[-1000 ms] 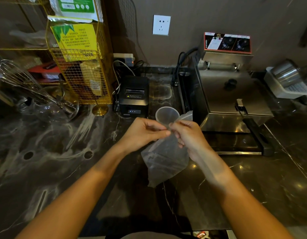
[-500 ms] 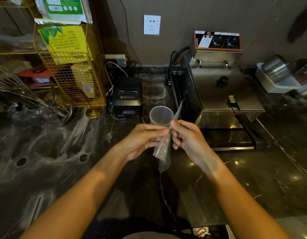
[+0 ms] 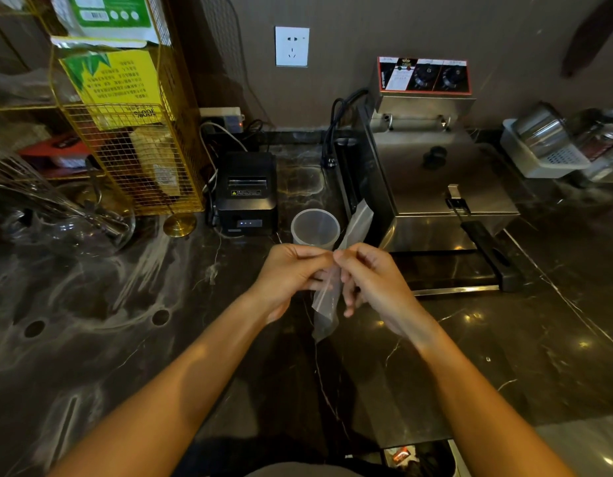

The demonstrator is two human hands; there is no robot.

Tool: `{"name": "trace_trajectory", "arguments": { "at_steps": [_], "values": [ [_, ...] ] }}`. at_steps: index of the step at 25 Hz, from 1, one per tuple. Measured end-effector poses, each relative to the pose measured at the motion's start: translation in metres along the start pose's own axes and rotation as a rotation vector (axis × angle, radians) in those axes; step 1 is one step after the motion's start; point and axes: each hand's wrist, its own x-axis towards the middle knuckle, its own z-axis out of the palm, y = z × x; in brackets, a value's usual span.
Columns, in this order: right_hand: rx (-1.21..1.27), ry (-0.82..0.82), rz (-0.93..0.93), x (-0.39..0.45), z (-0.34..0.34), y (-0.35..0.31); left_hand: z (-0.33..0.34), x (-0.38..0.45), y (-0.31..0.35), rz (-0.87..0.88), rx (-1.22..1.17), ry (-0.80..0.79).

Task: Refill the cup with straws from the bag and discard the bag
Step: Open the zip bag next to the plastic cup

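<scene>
Fingers of the left hand are curled closed, thumb and forefinger pinching the clear plastic bag at mid-length. The right hand pinches the same spot from the opposite side, its lower fingers loosely bent beside the film. The bag is gathered narrow, one end rising above the hands, the other hanging toward the dark marble counter. The translucent cup stands upright just behind the hands, beside the steel fryer. Whether it holds straws cannot be told.
</scene>
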Motion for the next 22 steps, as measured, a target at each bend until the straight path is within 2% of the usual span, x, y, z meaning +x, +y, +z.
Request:
{"name": "trace_trajectory", "arguments": {
  "at_steps": [6,11,14,17,19,22],
  "values": [
    [0.011,0.02,-0.014,-0.003,-0.004,-0.004,0.005,-0.003,0.0,0.012,0.049,0.006],
    [0.038,0.162,0.013,-0.006,-0.008,-0.006,0.005,-0.004,0.007,0.085,0.161,0.185],
    [-0.179,0.288,0.049,-0.011,-0.017,-0.006,-0.009,-0.004,0.009,0.161,0.282,0.261],
    [-0.479,0.424,0.035,-0.014,-0.019,-0.009,-0.006,-0.004,0.008,0.228,0.369,0.264],
    [-0.645,0.437,-0.003,-0.014,-0.016,-0.013,0.001,-0.004,0.006,0.262,0.395,0.22],
    [-0.676,0.433,-0.101,-0.011,-0.009,-0.018,0.009,-0.002,0.004,0.313,0.413,0.162]
  ]
}}
